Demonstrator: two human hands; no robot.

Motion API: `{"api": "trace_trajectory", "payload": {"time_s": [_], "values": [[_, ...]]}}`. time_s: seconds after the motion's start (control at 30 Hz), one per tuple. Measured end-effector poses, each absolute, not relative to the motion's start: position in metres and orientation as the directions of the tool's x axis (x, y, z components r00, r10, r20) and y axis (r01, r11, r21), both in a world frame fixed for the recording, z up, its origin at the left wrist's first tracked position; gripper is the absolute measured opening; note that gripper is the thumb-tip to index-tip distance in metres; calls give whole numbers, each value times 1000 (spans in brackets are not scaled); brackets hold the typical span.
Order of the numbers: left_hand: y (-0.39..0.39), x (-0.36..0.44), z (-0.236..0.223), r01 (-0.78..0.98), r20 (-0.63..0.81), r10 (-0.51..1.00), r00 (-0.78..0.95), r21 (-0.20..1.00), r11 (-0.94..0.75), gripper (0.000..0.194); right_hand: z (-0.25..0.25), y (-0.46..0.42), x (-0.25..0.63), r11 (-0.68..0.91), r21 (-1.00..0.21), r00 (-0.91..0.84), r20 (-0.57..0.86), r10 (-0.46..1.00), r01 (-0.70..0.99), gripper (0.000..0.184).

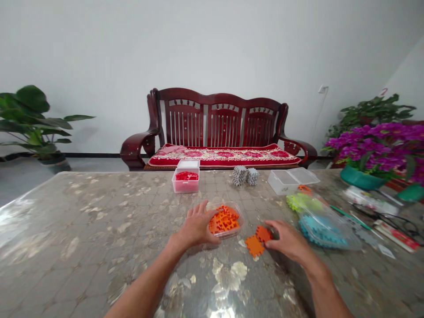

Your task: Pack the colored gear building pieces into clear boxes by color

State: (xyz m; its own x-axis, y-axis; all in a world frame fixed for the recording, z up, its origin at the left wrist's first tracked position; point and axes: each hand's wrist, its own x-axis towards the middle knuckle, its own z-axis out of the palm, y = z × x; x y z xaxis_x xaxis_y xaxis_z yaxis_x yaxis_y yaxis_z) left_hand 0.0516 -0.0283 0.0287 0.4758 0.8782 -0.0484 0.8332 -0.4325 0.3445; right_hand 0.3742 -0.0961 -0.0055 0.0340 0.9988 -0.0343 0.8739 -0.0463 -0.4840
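Orange interlocking foam-like tiles (228, 218) fill a clear plastic container (239, 211) in the middle of the table. My left hand (198, 225) rests at the container's left end, its fingers and thumb spread; it looks to be touching the rim. To the right of the container, my right hand (287, 240) has thumb and fingertips at the edges of a darker orange tile (263, 233). A flat orange tile (254, 246) lies against or just beside that one, and I cannot tell whether they are joined.
Farther back stand a box of red pieces (186, 184), two grey tile stacks (240, 176) and a clear lidded box (283, 183). At right are yellow-green tiles (301, 203), a container of blue tiles (323, 232), cables and purple flowers (380, 145). A wooden bench (218, 128) is behind.
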Motion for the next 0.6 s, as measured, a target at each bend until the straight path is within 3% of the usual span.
{"api": "trace_trajectory", "payload": {"time_s": [0.23,0.47,0.6], "values": [[-32,36,-1,708,76,903,423,595,-381,125,-2,-105,354,-21,-348,11,-32,999,937,53],[-38,27,-28,560,162,908,386,741,-370,123,5,-92,356,-87,-482,92,-15,996,872,61],[-36,31,-34,484,204,917,342,799,-358,117,34,-77,323,127,-499,-44,175,984,857,57]]}}
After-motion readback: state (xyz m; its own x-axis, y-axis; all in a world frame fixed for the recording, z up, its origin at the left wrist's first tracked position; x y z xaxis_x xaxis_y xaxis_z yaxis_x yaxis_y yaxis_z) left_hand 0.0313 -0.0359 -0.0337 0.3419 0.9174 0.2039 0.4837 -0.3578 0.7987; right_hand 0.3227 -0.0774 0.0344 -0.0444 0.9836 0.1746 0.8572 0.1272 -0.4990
